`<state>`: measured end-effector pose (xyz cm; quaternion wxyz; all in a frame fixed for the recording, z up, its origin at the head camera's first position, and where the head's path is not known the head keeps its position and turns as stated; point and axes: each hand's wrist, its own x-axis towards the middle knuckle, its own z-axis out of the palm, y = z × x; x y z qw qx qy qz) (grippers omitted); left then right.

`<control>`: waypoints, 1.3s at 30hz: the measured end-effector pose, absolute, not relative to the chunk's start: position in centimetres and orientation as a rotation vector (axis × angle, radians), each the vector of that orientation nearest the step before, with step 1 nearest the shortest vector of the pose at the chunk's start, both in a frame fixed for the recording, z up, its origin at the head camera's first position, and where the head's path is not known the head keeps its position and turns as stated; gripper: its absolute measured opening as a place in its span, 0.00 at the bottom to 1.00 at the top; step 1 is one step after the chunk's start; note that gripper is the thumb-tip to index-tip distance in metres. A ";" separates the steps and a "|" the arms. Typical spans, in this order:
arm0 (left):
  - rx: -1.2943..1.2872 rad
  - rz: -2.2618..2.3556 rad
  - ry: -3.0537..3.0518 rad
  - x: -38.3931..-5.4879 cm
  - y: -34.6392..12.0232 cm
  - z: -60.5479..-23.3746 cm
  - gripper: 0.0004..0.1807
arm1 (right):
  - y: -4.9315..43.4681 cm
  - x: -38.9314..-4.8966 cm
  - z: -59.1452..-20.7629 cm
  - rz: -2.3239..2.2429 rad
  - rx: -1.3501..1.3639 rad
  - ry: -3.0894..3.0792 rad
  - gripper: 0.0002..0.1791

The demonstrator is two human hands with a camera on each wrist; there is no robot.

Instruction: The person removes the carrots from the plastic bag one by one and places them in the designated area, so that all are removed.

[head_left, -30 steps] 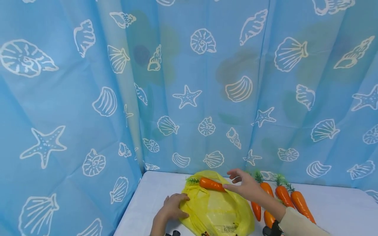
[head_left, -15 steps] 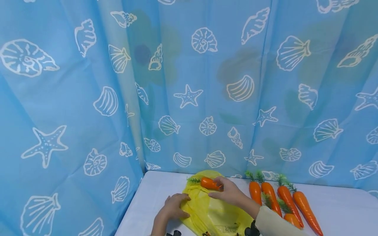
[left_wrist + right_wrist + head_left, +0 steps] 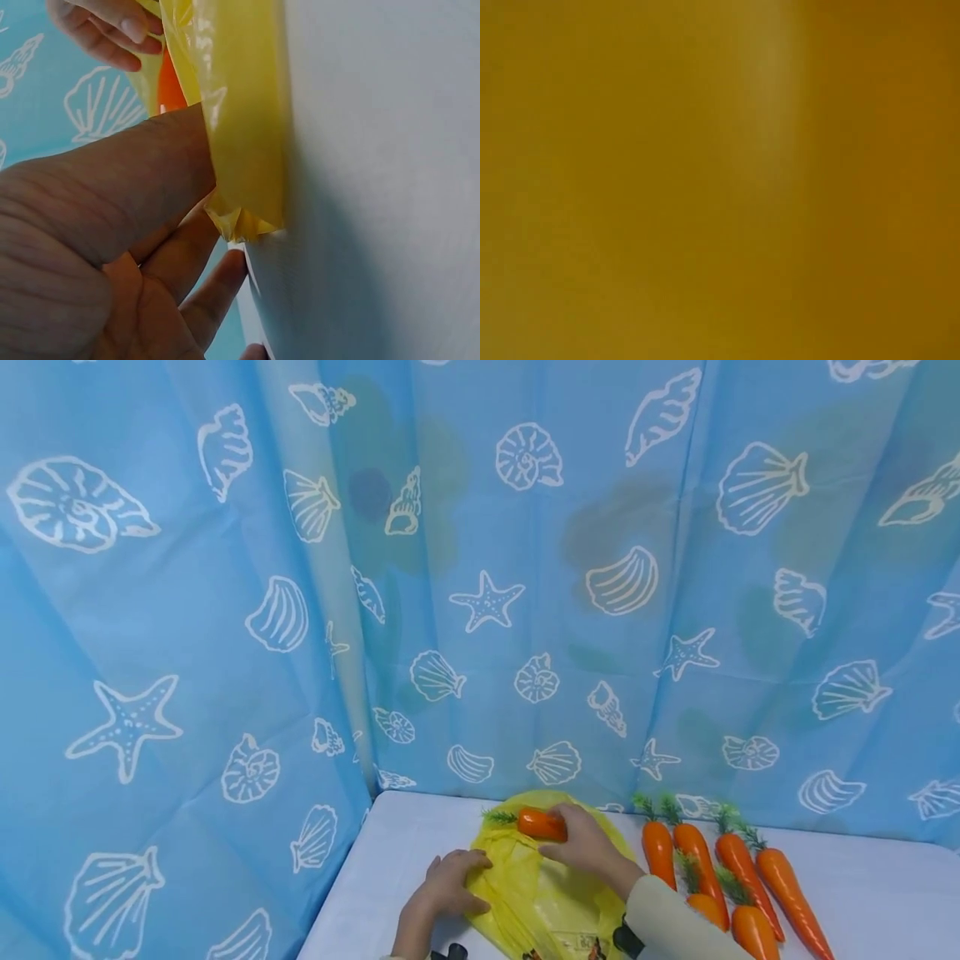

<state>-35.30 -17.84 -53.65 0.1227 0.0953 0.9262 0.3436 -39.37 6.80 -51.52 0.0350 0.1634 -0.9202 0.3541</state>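
Note:
A yellow plastic bag [image 3: 506,881] lies spread on the white table, its right side partly covered by my right arm. My left hand [image 3: 450,885] holds the bag's left edge; in the left wrist view, the left thumb [image 3: 112,180] reaches behind the yellow film. At the bag's far end an orange carrot [image 3: 536,824] with a green leafy top lies crosswise. My right hand [image 3: 585,843] grips its right part, hiding the tip. The right wrist view is filled with blurred yellow film [image 3: 645,180] and an orange tint on the right.
Several more carrots [image 3: 787,889] with green tops lie to the right of the bag on the white table [image 3: 405,827]. A blue curtain [image 3: 540,610] with white shell drawings stands behind and at the left.
My right hand has come down and leftward onto the carrot at the bag's far end and taken hold of it. The left hand stays at the bag's edge. The head view has shifted slightly.

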 end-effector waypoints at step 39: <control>0.321 0.965 2.736 -35.3 -17.6 -53.5 0.26 | 4.9 -37.3 -50.3 1.495 0.555 -2.933 0.35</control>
